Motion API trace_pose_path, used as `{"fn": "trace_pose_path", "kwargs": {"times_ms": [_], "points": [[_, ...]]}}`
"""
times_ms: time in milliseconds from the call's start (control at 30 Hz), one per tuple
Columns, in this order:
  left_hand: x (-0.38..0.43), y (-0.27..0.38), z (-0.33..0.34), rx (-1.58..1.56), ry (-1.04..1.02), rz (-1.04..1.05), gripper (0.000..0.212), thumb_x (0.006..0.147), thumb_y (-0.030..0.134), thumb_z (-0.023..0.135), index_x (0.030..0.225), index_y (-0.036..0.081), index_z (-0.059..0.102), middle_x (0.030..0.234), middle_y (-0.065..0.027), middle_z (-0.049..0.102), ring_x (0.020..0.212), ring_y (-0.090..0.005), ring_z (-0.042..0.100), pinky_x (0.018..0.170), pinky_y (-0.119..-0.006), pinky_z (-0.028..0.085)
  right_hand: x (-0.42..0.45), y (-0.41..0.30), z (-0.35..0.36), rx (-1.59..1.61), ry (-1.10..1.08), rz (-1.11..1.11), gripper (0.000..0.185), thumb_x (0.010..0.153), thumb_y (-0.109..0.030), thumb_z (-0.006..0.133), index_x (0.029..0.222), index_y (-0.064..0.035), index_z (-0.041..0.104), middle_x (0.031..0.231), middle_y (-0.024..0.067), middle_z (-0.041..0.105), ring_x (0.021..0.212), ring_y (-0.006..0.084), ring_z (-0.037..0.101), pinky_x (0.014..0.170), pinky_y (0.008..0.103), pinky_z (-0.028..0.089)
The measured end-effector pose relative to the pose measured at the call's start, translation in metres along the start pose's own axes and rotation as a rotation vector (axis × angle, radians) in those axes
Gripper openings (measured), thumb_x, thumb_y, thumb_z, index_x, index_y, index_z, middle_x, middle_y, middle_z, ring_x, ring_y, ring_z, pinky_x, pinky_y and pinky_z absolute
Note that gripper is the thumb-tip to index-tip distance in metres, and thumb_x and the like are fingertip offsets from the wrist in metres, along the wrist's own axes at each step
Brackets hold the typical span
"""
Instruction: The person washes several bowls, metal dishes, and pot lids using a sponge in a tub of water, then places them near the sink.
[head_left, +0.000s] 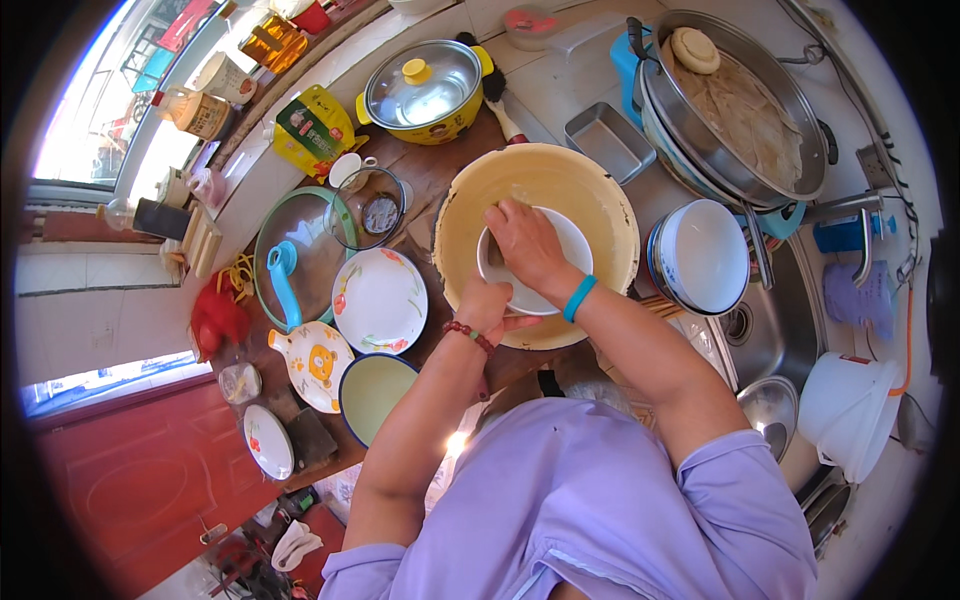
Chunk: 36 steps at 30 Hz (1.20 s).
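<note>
A white bowl (574, 240) is held tilted over a wide cream enamel basin (607, 195) with a chipped rim. My left hand (484, 304), with a red bead bracelet at its wrist, grips the bowl's near rim, thumb over the edge and fingers beneath. My right hand (529, 244), wearing a teal wristband, reaches into the bowl with its fingers bent against the inside wall. Something dark shows under those fingers; whether it is a cloth or a shadow I cannot tell. The fingertips are hidden.
Left of the basin lie a floral plate (380, 300), a green-rimmed glass lid (292, 217) and an enamel bowl (379, 397). Stacked bowls (705, 255) stand right, beside the steel sink (780, 322). Behind are a yellow pot (442, 127), a metal tin (610, 142) and a large steamer pan (814, 176).
</note>
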<state>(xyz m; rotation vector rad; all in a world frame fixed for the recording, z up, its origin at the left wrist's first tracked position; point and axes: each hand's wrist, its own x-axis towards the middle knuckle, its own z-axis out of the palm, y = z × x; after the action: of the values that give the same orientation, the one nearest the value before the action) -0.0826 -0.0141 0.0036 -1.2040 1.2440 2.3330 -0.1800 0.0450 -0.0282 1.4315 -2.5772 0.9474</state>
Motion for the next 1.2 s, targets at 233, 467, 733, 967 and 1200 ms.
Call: {"fn": "trace_pose_path", "kwargs": {"times_ms": [233, 467, 733, 967, 1200], "points": [[-0.013, 0.009, 0.011, 0.021, 0.095, 0.126, 0.055, 0.07, -0.012, 0.032, 0.122, 0.005, 0.031, 0.11, -0.0186, 0.046, 0.092, -0.0383, 0.054, 0.061, -0.05, 0.055, 0.009, 0.035, -0.01, -0.254, 0.049, 0.046, 0.012, 0.067, -0.007, 0.054, 0.08, -0.0066, 0.054, 0.086, 0.0105, 0.055, 0.081, 0.031, 0.051, 0.067, 0.0395, 0.041], [-0.006, -0.001, 0.0, 0.118, 0.219, 0.385, 0.061, 0.068, -0.013, 0.032, 0.124, 0.009, 0.028, 0.112, -0.0181, 0.044, 0.091, -0.0352, 0.055, 0.054, -0.04, 0.057, -0.031, 0.035, 0.001, 0.28, -0.051, 0.767, 0.021, 0.073, -0.01, 0.054, 0.089, 0.0023, 0.048, 0.086, 0.0227, 0.057, 0.088, 0.0385, 0.051, 0.075, 0.0464, 0.04], [0.018, -0.038, -0.005, 0.301, 0.427, 0.78, 0.054, 0.071, -0.007, 0.039, 0.122, 0.001, 0.027, 0.116, -0.0166, 0.04, 0.091, -0.0277, 0.055, 0.054, -0.034, 0.055, -0.057, 0.002, 0.038, 0.829, 0.281, 1.163, 0.025, 0.074, -0.003, 0.047, 0.098, 0.0036, 0.046, 0.097, 0.0251, 0.054, 0.093, 0.037, 0.052, 0.077, 0.0415, 0.041], [-0.002, 0.029, -0.029, 0.237, 0.189, 0.217, 0.047, 0.076, -0.002, 0.038, 0.122, 0.0, 0.03, 0.113, -0.0186, 0.045, 0.089, -0.0316, 0.057, 0.055, -0.038, 0.056, -0.033, 0.033, 0.001, 0.422, 0.235, 0.468, 0.025, 0.072, 0.0, 0.046, 0.097, -0.0009, 0.045, 0.088, 0.025, 0.055, 0.083, 0.043, 0.051, 0.07, 0.0459, 0.042], [-0.001, 0.011, -0.016, 0.135, 0.184, 0.228, 0.05, 0.071, -0.006, 0.033, 0.121, 0.001, 0.034, 0.112, -0.0191, 0.047, 0.089, -0.0373, 0.056, 0.052, -0.044, 0.056, -0.042, 0.026, 0.014, 0.378, 0.262, 0.664, 0.026, 0.075, -0.004, 0.051, 0.1, 0.0005, 0.044, 0.082, 0.0248, 0.055, 0.08, 0.0429, 0.052, 0.069, 0.0471, 0.041]]}}
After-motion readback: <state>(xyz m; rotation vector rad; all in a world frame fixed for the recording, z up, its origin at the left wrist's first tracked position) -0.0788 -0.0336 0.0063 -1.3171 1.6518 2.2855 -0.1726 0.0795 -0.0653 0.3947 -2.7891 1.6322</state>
